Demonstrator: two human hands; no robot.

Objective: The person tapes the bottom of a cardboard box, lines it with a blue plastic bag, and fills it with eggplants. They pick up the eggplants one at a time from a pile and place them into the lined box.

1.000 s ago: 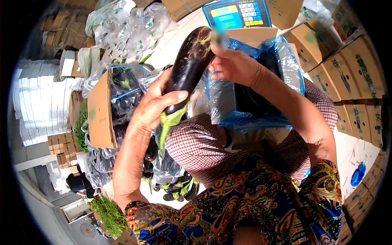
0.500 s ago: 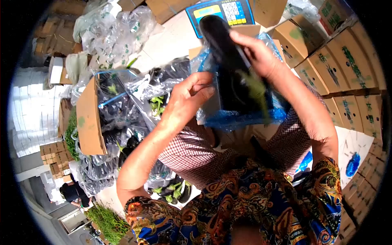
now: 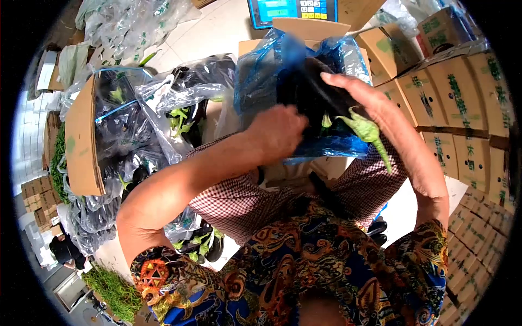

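Note:
A long dark eggplant (image 3: pixel 338 89) with a green cap and stem is in my right hand (image 3: pixel 365 98), its body slanting over an open carton (image 3: pixel 312 28). Blue plastic film (image 3: pixel 348 60) lines that carton, and more dark eggplants lie inside. My left hand (image 3: pixel 280 130) is over the carton's near left side, its fingers curled but smeared by motion. Whether it holds anything does not show. The carton stands in front of my knees.
To the left is another open carton (image 3: pixel 84 136) with eggplants under clear plastic. A blue scale (image 3: pixel 293 12) stands beyond my carton. Stacked cartons (image 3: pixel 454 92) line the right side. Loose eggplants (image 3: pixel 204 244) lie by my left leg, and green vegetables (image 3: pixel 111 290) lie farther left.
The eggplant in my right hand has swung down and right, from in front of the scale to over the carton. My left hand has moved slightly right and down. The view has shifted.

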